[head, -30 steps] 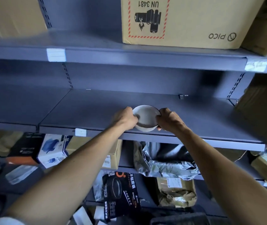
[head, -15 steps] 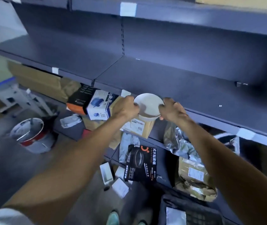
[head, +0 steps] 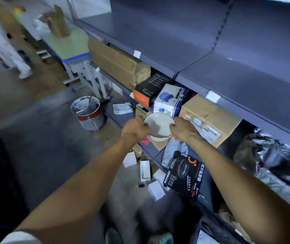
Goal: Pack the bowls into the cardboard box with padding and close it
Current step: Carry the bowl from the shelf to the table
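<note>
**White sleeve, teal shoes**

The person wears a white short sleeve (head: 20,238), visible on the left upper arm. The forearms, left hand (head: 134,131) and right hand (head: 184,128) are bare. Blurred teal shoes (head: 113,236) show at the bottom edge.

We grip the stacked white bowls (head: 159,126) at the rim, left hand (head: 135,131) and right hand (head: 184,129) opposite, beside the grey shelf (head: 246,85).

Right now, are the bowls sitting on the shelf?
No, the left hand and right hand grip the bowls by the rim, in the air off the shelf.
</note>
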{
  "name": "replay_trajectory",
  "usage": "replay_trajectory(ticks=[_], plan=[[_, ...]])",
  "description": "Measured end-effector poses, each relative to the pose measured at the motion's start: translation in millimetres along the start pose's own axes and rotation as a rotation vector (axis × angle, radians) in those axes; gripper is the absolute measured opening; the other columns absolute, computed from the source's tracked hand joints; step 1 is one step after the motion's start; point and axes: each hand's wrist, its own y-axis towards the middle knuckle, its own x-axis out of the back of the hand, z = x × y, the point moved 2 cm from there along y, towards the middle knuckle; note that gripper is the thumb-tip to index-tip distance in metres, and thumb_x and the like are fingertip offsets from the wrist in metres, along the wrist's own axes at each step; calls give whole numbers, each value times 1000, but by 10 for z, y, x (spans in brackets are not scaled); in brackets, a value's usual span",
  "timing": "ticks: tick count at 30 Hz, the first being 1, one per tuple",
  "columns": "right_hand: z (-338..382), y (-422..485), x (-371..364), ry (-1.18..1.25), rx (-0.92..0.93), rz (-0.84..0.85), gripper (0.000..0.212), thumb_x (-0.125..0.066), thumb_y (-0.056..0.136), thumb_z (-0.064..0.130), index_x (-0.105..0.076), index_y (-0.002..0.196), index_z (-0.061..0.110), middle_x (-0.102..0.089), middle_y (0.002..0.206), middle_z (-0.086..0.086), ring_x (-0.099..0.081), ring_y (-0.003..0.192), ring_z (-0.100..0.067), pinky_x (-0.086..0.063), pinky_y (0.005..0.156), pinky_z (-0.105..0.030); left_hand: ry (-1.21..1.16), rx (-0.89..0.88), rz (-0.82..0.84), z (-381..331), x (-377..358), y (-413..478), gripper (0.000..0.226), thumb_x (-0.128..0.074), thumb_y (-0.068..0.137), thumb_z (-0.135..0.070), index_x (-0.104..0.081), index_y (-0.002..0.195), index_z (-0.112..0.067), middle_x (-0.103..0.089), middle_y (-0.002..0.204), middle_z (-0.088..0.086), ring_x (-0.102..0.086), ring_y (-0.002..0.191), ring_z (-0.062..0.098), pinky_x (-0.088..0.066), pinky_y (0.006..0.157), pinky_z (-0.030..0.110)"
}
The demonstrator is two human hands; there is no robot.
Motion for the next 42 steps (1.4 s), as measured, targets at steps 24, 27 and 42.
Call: replay_trajectory(ticks=[24, 27, 42], plan=[[3099, 420, -2289, -102, 402, 309, 27, -40, 85, 24, -59, 104, 19, -66, 60, 2, -65, 53, -11, -53, 59, -28, -174, 512, -188, 3340, 1360, -577, 32, -47, 91, -28, -62, 113, -10, -68, 110, 17, -61, 105, 39, -50, 84, 38], [3351, 632, -2438, -59, 450, 344, 30, -40, 84, 25, -59, 107, 23, -71, 70, -1, -69, 58, -14, -58, 73, -36, -173, 549, -210, 3533, 1512, -434, 26, -48, 91, -24, -62, 109, -11, -68, 109, 17, -61, 103, 39, -49, 82, 38], [4509, 2407, -2261, -90, 545, 371, 17, -36, 95, 23, -52, 98, 17, -68, 61, -1, -66, 46, -20, -57, 66, -34, -242, 658, -254, 3954, 2327, 1334, 25, -40, 93, -27, -56, 101, -10, -69, 102, 17, -63, 97, 37, -42, 73, 33]])
